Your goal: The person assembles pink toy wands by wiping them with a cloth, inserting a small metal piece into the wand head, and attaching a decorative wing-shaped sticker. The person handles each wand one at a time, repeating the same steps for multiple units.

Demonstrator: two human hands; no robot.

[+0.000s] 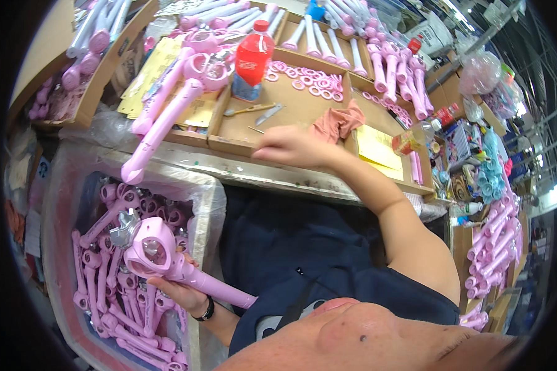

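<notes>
My left hand point(189, 295) is wrapped round the handle of a pink toy wand point(148, 250), just above a plastic-lined bin at the left. The wand's round head has a clear window, with a silvery crown-like piece at its tip. Over the front edge of the workbench, my right hand point(294, 147) has its fingers curled together. A thin metal rod point(255, 130) shows beside its knuckles; whether the hand holds it is hidden. Beyond lie a yellow-handled tool point(249, 109) and a small grey knife point(269, 114) in a cardboard tray point(229, 133).
Many pink wands point(114, 278) fill the bin point(207, 213). Two more wands point(167, 117) lean over the bench edge. Pink rings point(315, 80), a red-capped bottle point(252, 62), an orange cloth point(340, 120) and yellow paper point(377, 151) are on the bench. Wand stacks point(495, 241) stand at right.
</notes>
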